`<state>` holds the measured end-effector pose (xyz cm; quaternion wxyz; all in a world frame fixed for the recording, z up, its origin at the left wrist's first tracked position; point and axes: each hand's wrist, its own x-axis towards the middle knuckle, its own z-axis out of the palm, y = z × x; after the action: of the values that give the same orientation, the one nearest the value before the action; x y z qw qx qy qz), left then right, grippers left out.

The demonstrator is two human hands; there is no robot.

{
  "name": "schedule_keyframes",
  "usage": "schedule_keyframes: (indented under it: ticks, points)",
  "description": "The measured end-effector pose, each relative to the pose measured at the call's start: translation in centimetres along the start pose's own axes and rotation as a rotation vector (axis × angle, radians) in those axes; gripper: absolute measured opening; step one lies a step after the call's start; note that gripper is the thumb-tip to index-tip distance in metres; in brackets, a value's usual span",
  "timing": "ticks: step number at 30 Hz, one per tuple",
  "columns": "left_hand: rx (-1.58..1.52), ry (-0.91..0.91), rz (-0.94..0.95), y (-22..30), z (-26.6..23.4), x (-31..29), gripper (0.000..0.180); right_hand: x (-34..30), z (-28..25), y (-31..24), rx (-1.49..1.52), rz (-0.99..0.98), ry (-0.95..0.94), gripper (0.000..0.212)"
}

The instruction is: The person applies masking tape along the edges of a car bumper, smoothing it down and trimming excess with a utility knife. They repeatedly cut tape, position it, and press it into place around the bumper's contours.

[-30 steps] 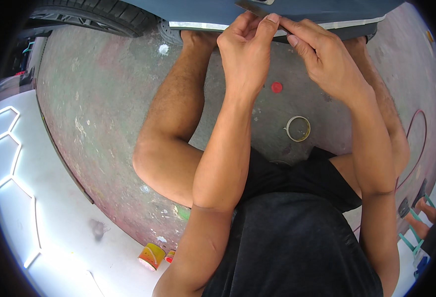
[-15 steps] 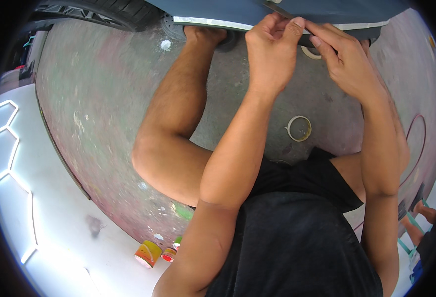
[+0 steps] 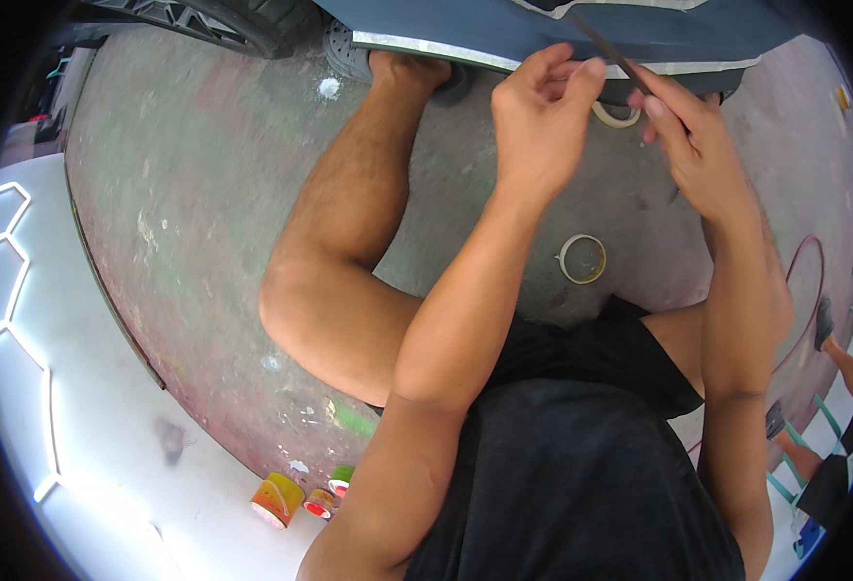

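Note:
A long, thin, dark blade-like strip (image 3: 609,53) is held slantwise in my right hand (image 3: 688,136), whose fingers are closed on its lower end. Its upper end points up and left across a blue-grey car panel (image 3: 475,24); whether it touches the panel I cannot tell. My left hand (image 3: 543,126) is beside it, fingers loosely curled, thumb and forefinger apart, nothing visible between them. A pale strip of masking tape (image 3: 436,48) runs along the panel's lower edge. More pale tape borders a dark area at the top.
One masking tape roll (image 3: 582,259) lies on the stained floor between my legs, another (image 3: 616,116) under my hands. A car tyre (image 3: 276,24) stands at upper left. Paint cans (image 3: 277,500) sit lower left. A thin red hose (image 3: 814,261) and another person's legs (image 3: 838,358) are at right.
My hands have moved apart, the right slightly right and down with the dark strip. The left has let go of the strip. My view has tilted, showing more of the panel.

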<state>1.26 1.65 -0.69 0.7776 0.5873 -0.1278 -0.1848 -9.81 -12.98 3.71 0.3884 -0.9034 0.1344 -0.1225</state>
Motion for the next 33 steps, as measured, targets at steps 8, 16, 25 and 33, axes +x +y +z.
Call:
schedule_keyframes:
  ticks: [8, 16, 25, 33]
  points:
    - [0.033, 0.097, 0.403, -1.5, 0.1, -0.6, 0.034, -8.4, 1.4, 7.4, -0.055, 0.124, -0.193, 0.042]
    - [0.113, 0.032, 0.422, -0.3, 1.0, 1.7, 0.038, -11.4, 6.0, 13.3, -0.437, 0.347, -0.35, 0.048]
    - [0.188, -0.047, 0.445, 0.9, 0.3, 2.9, 0.036, -12.6, 8.6, 14.9, -0.539, 0.378, -0.399, 0.042]
    - [0.118, 0.118, 0.449, 5.6, -3.7, 0.4, 0.024, -11.3, 7.7, 11.3, -0.498, 0.19, -0.15, 0.024]
